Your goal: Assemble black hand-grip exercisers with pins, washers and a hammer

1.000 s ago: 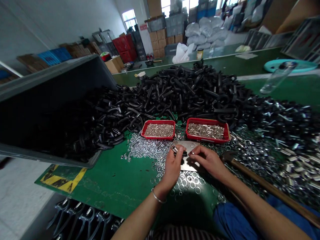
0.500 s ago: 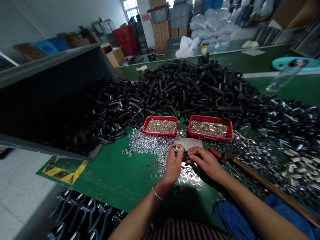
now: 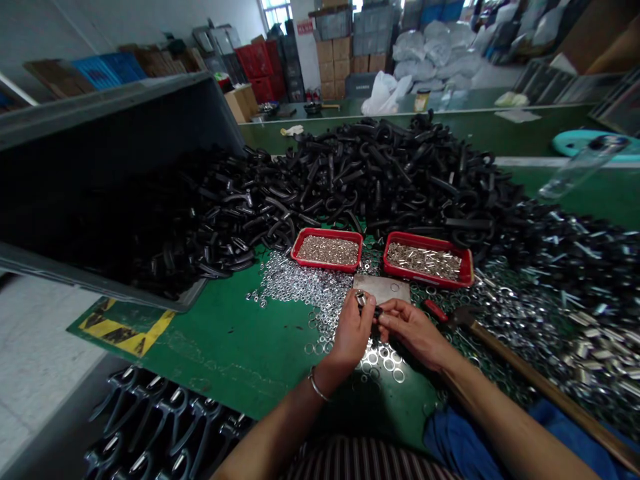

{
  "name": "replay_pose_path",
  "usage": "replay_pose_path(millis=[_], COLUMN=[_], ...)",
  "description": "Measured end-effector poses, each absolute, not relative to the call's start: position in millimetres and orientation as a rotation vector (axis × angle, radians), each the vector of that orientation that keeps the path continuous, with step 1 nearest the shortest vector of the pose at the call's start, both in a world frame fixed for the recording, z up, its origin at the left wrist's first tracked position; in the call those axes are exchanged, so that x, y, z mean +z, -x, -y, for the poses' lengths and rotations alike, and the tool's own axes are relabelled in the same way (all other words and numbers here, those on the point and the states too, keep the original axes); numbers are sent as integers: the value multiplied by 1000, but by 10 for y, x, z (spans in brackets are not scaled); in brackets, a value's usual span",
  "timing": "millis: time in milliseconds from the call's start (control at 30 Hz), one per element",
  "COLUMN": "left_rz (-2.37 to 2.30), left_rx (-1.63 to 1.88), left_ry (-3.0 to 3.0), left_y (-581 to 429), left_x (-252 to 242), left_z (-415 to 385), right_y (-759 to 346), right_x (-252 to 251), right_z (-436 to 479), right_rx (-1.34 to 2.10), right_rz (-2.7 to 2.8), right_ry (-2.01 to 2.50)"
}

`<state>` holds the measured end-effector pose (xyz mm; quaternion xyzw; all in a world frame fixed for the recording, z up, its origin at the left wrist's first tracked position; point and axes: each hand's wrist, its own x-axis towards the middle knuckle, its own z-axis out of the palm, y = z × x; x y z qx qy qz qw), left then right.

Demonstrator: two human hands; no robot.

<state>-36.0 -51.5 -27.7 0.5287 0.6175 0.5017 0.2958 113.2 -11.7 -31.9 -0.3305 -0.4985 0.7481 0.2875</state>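
My left hand is closed around a small part with a silver metal cylinder at its top and a dark portion poking out to the right. Pinched at that dark end are the fingertips of my right hand; the exact shape there is hidden by the fingers. Both hands are just in front of a flat metal plate. Loose metal rings lie on the green table below the hands, and small shiny nuts or washers are spread to the left.
Two red trays of tiny metal pieces stand behind the plate. A hammer lies at right. Black curved handles are heaped behind and spill from a grey crate. Lower left are finished-looking black parts.
The view has shifted slightly, so the scene sits a little to the right. Both hands keep their hold on the small part, with only slight finger movement.
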Motion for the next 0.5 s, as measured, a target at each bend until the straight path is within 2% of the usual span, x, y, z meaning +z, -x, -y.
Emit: replay_pose_path(millis=[67,233,300,500], left_rz=[-1646,-1565,-1603,-1565], left_rx=[1327,1329,1316,1303], left_ry=[-1396,-1351,-1352,-1617], left_y=[362,335,340,391], left_x=[-245,-32,46,131], left_z=[513,537,546,551], right_y=[-1120,-1115,-1103,-1206], right_x=[-280,-123,-51,85], right_z=[159,253,275,220], right_rx=[1844,1172,1254,1998], right_rz=[1435,1710,1672,1283], right_ry=[954,1036,1035,821])
